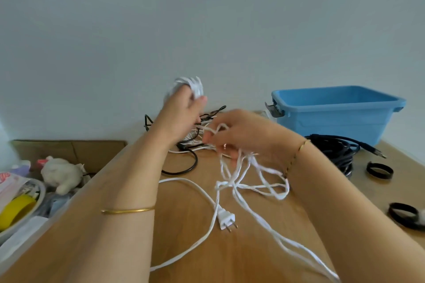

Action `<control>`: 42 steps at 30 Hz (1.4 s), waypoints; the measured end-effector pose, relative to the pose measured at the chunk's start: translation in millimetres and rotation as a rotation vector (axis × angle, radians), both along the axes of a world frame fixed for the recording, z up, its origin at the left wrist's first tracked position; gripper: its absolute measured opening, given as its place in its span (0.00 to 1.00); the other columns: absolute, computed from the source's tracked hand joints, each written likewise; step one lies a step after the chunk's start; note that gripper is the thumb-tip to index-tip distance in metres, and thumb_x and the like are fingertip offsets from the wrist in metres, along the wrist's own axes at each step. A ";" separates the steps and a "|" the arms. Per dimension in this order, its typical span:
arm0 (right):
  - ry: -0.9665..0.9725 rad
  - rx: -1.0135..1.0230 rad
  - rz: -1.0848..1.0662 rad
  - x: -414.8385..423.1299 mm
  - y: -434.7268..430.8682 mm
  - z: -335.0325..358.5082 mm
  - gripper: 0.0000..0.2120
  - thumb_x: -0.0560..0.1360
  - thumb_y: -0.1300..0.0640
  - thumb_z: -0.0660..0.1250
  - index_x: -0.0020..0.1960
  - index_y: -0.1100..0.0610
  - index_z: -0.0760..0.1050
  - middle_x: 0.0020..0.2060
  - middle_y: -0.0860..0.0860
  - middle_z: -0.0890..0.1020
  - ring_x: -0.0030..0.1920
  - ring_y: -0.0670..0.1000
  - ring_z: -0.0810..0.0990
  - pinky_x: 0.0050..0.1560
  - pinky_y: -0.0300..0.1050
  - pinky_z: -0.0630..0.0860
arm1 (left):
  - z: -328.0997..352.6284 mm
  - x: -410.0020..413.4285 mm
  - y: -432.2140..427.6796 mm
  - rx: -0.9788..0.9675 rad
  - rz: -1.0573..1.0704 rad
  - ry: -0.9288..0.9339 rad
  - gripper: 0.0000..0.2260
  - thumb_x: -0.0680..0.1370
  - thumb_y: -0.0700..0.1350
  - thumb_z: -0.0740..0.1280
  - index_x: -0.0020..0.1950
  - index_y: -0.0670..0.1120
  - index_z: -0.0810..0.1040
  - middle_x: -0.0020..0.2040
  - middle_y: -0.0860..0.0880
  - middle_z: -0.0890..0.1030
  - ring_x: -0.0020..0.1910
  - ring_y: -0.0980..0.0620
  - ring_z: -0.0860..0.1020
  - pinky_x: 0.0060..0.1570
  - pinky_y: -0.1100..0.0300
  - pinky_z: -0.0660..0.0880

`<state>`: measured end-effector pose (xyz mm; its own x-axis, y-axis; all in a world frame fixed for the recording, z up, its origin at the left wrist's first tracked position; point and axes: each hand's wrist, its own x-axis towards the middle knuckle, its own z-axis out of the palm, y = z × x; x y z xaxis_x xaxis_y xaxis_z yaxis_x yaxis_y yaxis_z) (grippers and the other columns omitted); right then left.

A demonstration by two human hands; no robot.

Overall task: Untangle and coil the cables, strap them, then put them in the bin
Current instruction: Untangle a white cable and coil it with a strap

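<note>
Only the head view here, so this is everything from that one angle.

Left hand (181,114) is raised around 12 o'clock over the wooden table (230,259), fingers curled round a small coil (185,82) of the thin white cable (220,185). It's blurry, but the wraps stick out above the knuckles. Right hand (239,132) sits just to its 3 o'clock, fingers hooked into and pinching a few loops of that same cable. From there the strands hang down in a loose knot and trail off towards 5 o'clock, right to the bottom edge of the frame.

A white power cord lies flat on the table in a big curve, with its plug (226,217) roughly dead centre at 6 o'clock from the hands, prongs pointing to 4 o'clock. Behind the hands there's a messy pile of black cable (196,161) mixed with more white.

The blue bin (333,110) stands at 2 o'clock against the wall, and I can't see its bottom. Just in front of it is a coiled black cable (338,153) with a USB end poking out. Two black straps, one (379,170) at 3 o'clock and another (402,212) at 4 o'clock, lie curled into rings.

Off the table at 9 o'clock: a cardboard box (69,149), a white plush toy (61,173) and a yellow tape roll (16,209).
</note>
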<state>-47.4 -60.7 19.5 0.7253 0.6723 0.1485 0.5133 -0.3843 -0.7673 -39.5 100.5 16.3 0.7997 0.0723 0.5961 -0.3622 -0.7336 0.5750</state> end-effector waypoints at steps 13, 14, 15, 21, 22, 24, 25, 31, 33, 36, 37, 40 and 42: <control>0.188 0.614 -0.401 32.4 -31.5 -2.8 0.08 0.78 0.63 0.64 0.42 0.63 0.79 0.28 0.54 0.80 0.24 0.46 0.76 0.28 0.37 0.76 | 13.7 -18.9 -9.0 0.241 0.060 0.138 0.18 0.76 0.51 0.68 0.50 0.35 0.74 0.45 0.41 0.79 0.32 0.47 0.78 0.43 0.50 0.76; 0.195 0.580 -0.422 34.4 -32.2 -4.7 0.09 0.78 0.63 0.63 0.41 0.62 0.79 0.27 0.52 0.78 0.24 0.46 0.74 0.27 0.37 0.74 | 14.1 -16.2 -8.5 0.204 0.103 0.072 0.17 0.76 0.49 0.68 0.50 0.34 0.74 0.47 0.41 0.78 0.33 0.46 0.76 0.41 0.50 0.75; 0.232 0.542 -0.425 36.2 -33.2 -6.7 0.09 0.78 0.62 0.63 0.41 0.62 0.79 0.26 0.52 0.77 0.24 0.47 0.74 0.27 0.39 0.74 | 14.3 -13.6 -8.0 0.162 0.146 0.003 0.15 0.75 0.47 0.69 0.50 0.34 0.74 0.50 0.42 0.77 0.33 0.45 0.76 0.40 0.50 0.74; 0.417 0.217 -0.464 45.5 -42.2 -24.0 0.09 0.79 0.61 0.62 0.43 0.60 0.78 0.27 0.51 0.72 0.24 0.46 0.68 0.22 0.34 0.71 | 20.5 -6.0 18.6 -0.207 0.365 -0.271 0.09 0.69 0.39 0.62 0.46 0.37 0.75 0.45 0.37 0.79 0.41 0.37 0.79 0.43 0.48 0.78; 0.380 0.125 -0.467 46.1 -42.8 -26.7 0.08 0.79 0.61 0.63 0.45 0.60 0.79 0.27 0.51 0.71 0.25 0.46 0.67 0.21 0.33 0.69 | 23.8 -7.7 26.3 -0.273 0.396 -0.316 0.11 0.67 0.40 0.60 0.46 0.38 0.76 0.43 0.35 0.79 0.42 0.37 0.79 0.44 0.48 0.79; 0.236 -0.066 -0.441 46.1 -40.5 -31.8 0.07 0.77 0.60 0.64 0.48 0.60 0.81 0.27 0.51 0.72 0.25 0.46 0.66 0.20 0.33 0.67 | 29.5 -11.4 39.8 -0.358 0.435 -0.376 0.13 0.66 0.41 0.58 0.45 0.36 0.76 0.41 0.33 0.78 0.38 0.38 0.79 0.35 0.54 0.80; 0.147 -0.167 -0.417 45.4 -37.7 -33.3 0.07 0.77 0.60 0.65 0.48 0.60 0.81 0.28 0.50 0.74 0.26 0.46 0.68 0.21 0.33 0.68 | 30.4 -12.8 42.1 -0.361 0.439 -0.369 0.12 0.67 0.39 0.58 0.45 0.35 0.75 0.40 0.33 0.78 0.34 0.40 0.78 0.28 0.60 0.78; -0.193 -0.533 -0.359 41.4 -17.3 -29.3 0.11 0.76 0.64 0.61 0.53 0.64 0.80 0.46 0.57 0.82 0.44 0.53 0.79 0.51 0.45 0.79 | 8.9 4.5 15.6 -0.160 0.294 0.005 0.06 0.76 0.39 0.61 0.49 0.37 0.73 0.40 0.43 0.76 0.19 0.55 0.73 0.20 0.64 0.70; -0.308 -0.461 -0.406 41.7 -16.0 -19.2 0.11 0.78 0.65 0.57 0.54 0.67 0.77 0.40 0.54 0.78 0.42 0.53 0.76 0.44 0.44 0.76 | 4.6 7.0 5.2 -0.081 0.279 0.043 0.04 0.77 0.39 0.61 0.44 0.40 0.71 0.40 0.42 0.76 0.22 0.52 0.74 0.21 0.62 0.72; -0.336 -0.054 -0.600 43.8 -18.3 -8.3 0.11 0.78 0.66 0.54 0.51 0.66 0.75 0.34 0.51 0.73 0.39 0.53 0.72 0.33 0.40 0.69 | 1.8 6.8 -2.0 0.011 0.260 0.028 0.06 0.77 0.40 0.61 0.40 0.42 0.68 0.36 0.42 0.73 0.27 0.46 0.73 0.29 0.51 0.76; -0.329 0.094 -0.658 42.5 -18.7 -6.6 0.12 0.78 0.65 0.53 0.52 0.64 0.74 0.39 0.52 0.76 0.43 0.54 0.74 0.38 0.42 0.72 | 2.1 6.6 -2.8 0.028 0.255 0.024 0.07 0.77 0.40 0.61 0.40 0.43 0.67 0.35 0.42 0.72 0.28 0.46 0.73 0.32 0.48 0.76; -0.224 0.499 -0.739 35.5 -20.4 -4.7 0.18 0.76 0.65 0.51 0.63 0.60 0.71 0.54 0.56 0.78 0.55 0.57 0.76 0.57 0.56 0.74 | 1.7 4.7 -6.1 0.097 0.249 0.014 0.08 0.76 0.38 0.61 0.37 0.43 0.67 0.32 0.42 0.70 0.28 0.46 0.72 0.32 0.47 0.73; -0.237 0.581 -0.666 24.9 -19.1 -0.4 0.16 0.77 0.63 0.53 0.61 0.66 0.72 0.53 0.62 0.79 0.54 0.61 0.77 0.57 0.60 0.73 | 0.6 3.8 -8.4 0.138 0.245 0.016 0.07 0.75 0.37 0.61 0.37 0.43 0.68 0.30 0.42 0.68 0.29 0.46 0.71 0.31 0.51 0.67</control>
<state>-22.6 -79.8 19.1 0.8439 -0.1015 0.5268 0.4924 -0.2435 -0.8356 -35.7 92.1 16.9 0.7779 0.1837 0.6010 -0.1562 -0.8698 0.4680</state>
